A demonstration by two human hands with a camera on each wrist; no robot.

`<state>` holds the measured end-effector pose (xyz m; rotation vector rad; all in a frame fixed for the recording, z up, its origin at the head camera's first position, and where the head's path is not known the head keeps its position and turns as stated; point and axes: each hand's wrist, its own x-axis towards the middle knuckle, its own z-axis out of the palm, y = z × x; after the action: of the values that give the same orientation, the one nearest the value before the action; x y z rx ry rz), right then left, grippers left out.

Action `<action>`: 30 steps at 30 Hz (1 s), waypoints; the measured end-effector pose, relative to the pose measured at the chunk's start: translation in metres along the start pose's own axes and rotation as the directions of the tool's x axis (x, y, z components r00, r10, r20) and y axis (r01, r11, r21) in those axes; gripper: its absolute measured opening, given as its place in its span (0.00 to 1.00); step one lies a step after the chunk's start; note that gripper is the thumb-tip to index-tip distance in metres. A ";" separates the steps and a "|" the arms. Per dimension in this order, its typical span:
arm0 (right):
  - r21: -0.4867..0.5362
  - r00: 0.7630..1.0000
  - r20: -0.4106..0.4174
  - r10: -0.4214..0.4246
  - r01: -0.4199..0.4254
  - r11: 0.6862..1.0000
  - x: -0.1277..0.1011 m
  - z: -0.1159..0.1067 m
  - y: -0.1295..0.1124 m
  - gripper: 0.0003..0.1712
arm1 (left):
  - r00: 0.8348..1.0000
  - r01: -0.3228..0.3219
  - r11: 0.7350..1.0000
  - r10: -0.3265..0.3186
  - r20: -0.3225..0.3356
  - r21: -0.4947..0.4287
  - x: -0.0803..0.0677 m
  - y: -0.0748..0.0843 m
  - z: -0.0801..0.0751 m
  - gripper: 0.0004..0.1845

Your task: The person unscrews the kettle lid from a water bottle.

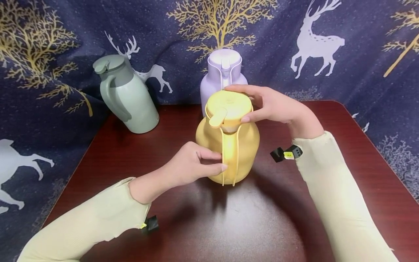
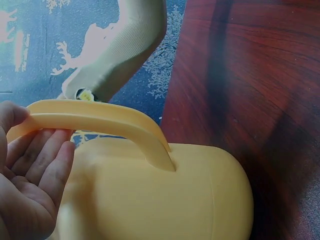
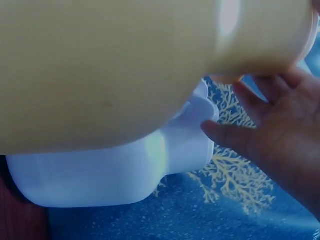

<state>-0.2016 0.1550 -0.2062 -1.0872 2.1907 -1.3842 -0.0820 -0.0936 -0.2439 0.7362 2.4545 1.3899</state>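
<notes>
While the green jug (image 1: 127,95) stands near the tabletop's (image 1: 294,218) far left corner, the left hand (image 1: 193,163) curls its fingers around the handle (image 1: 229,153) of the yellow jug (image 1: 229,145) at the middle of the tabletop. Just behind it, by the far edge, stands the lilac jug (image 1: 222,74). The right hand (image 1: 271,105) grips the yellow lid (image 1: 229,105) from the right, fingers spread around its rim.

I see yellow jug (image 1: 229,145), lilac jug (image 1: 222,72), grey-green jug (image 1: 127,94). Table (image 1: 343,153) dark red-brown, wood grain. Backdrop cloth (image 1: 49,72) navy, gold trees, white deer. My sleeves (image 1: 337,196) pale cream, ribbed.
</notes>
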 end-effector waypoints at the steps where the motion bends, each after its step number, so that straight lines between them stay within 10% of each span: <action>1: 0.022 1.000 0.024 -0.002 0.002 1.000 0.001 -0.002 0.001 0.44 | 1.000 0.004 1.000 -0.004 0.001 0.001 0.000 0.000 0.000 0.13; 30: 0.187 0.993 0.099 -0.061 0.042 0.982 0.004 -0.001 0.005 0.44 | 1.000 0.030 0.999 -0.030 0.005 0.011 0.001 0.003 -0.001 0.14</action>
<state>-0.2070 0.1536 -0.2092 -1.1283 1.9313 -1.4837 -0.0821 -0.0930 -0.2411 0.7014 2.4607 1.3635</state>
